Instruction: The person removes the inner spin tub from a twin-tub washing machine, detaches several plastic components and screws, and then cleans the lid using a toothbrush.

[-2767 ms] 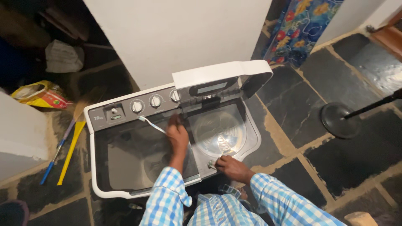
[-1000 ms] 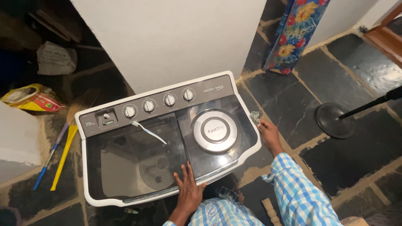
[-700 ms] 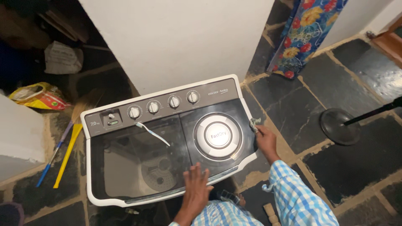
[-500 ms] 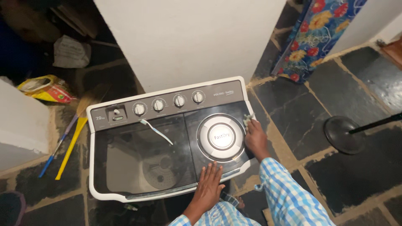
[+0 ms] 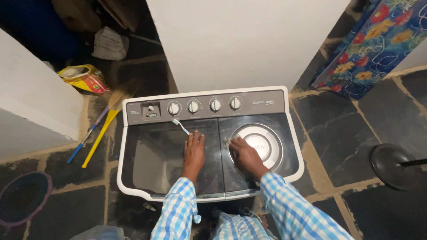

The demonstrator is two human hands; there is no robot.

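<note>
A white twin-tub washing machine point(image 5: 133, 186) with dark lids stands below me against a white wall. My left hand point(image 5: 194, 149) lies flat, fingers spread, on the dark lid of the left tub. A toothbrush point(image 5: 180, 126) rests on that lid just beyond its fingertips. My right hand point(image 5: 243, 153) presses on the right lid at the left edge of its round white window point(image 5: 267, 138), with something small and pale under the fingers. Several white knobs point(image 5: 215, 104) line the rear panel.
A yellow-handled broom point(image 5: 103, 129) and a blue stick lie on the dark stone floor at left, near a yellow bag point(image 5: 83, 78). A round fan base point(image 5: 393, 165) stands at right. A floral cloth point(image 5: 371, 44) hangs at upper right. A dark basin point(image 5: 22, 198) sits lower left.
The right tub's lid went from raised to shut. Both hands left the machine's edges and came onto the lids, the left moving forward, the right sliding in from the right side.
</note>
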